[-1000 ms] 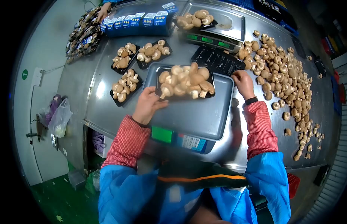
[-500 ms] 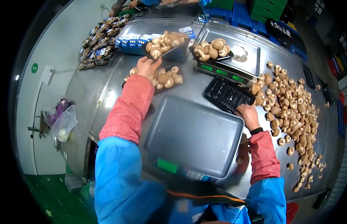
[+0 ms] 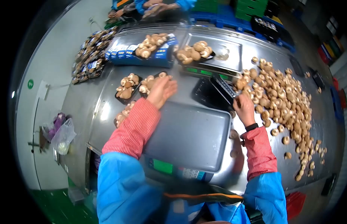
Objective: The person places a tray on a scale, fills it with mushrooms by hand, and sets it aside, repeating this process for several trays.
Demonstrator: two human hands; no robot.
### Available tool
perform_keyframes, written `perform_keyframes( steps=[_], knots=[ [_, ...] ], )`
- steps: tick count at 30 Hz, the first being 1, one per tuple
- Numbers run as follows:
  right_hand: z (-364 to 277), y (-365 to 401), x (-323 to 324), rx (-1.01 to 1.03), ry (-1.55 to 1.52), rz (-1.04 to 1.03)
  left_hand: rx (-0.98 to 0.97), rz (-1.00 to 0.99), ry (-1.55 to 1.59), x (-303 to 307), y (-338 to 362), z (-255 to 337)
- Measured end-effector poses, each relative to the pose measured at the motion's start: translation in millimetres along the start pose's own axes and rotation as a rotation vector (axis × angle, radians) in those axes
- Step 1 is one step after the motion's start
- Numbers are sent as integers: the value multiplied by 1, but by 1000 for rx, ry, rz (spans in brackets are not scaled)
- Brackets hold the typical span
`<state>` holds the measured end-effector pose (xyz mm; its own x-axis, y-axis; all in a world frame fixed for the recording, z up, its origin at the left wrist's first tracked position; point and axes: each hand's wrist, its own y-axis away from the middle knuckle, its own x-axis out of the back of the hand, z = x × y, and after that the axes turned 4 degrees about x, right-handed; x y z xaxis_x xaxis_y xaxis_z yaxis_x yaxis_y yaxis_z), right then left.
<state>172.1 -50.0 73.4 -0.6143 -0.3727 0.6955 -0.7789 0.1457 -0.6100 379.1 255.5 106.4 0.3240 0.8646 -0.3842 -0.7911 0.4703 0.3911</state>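
My left hand (image 3: pixel 163 91) is open, fingers stretched out, above the far edge of the grey scale platform (image 3: pixel 188 138). Just beyond it sits a black tray of mushrooms (image 3: pixel 145 86), partly hidden by the hand. To its left is another filled tray (image 3: pixel 127 88), with more mushrooms (image 3: pixel 123 116) beside my sleeve. My right hand (image 3: pixel 245 109) grips the near end of a black plastic tray (image 3: pixel 223 87), tilted up over other black trays (image 3: pixel 204 92). A further mushroom tray (image 3: pixel 151 45) rests on the blue printed packaging (image 3: pixel 138 56) at the back.
A second scale (image 3: pixel 233 56) bears a tray of mushrooms (image 3: pixel 195 52). Loose mushrooms (image 3: pixel 289 100) spread over the steel table's right side. Wrapped packs (image 3: pixel 92 56) are piled at back left. Another person's hands (image 3: pixel 158 8) show across the table.
My left hand has come away from the mushroom tray at the back and moved nearer and to the right. My right hand has lifted and tilted a black tray. The view has shifted.
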Motion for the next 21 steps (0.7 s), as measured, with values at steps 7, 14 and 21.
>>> perform_keyframes(
  steps=[7, 14, 21],
  knots=[
    [-67, 43, 69, 258, 80, 291, 53, -442, -89, -91, 101, -26],
    [-125, 129, 128, -14, 36, 84, 147, -376, -416, -174, 118, -88],
    [-68, 210, 221, -856, -362, -111, 277, -741, -812, -255, 158, -178]
  ],
)
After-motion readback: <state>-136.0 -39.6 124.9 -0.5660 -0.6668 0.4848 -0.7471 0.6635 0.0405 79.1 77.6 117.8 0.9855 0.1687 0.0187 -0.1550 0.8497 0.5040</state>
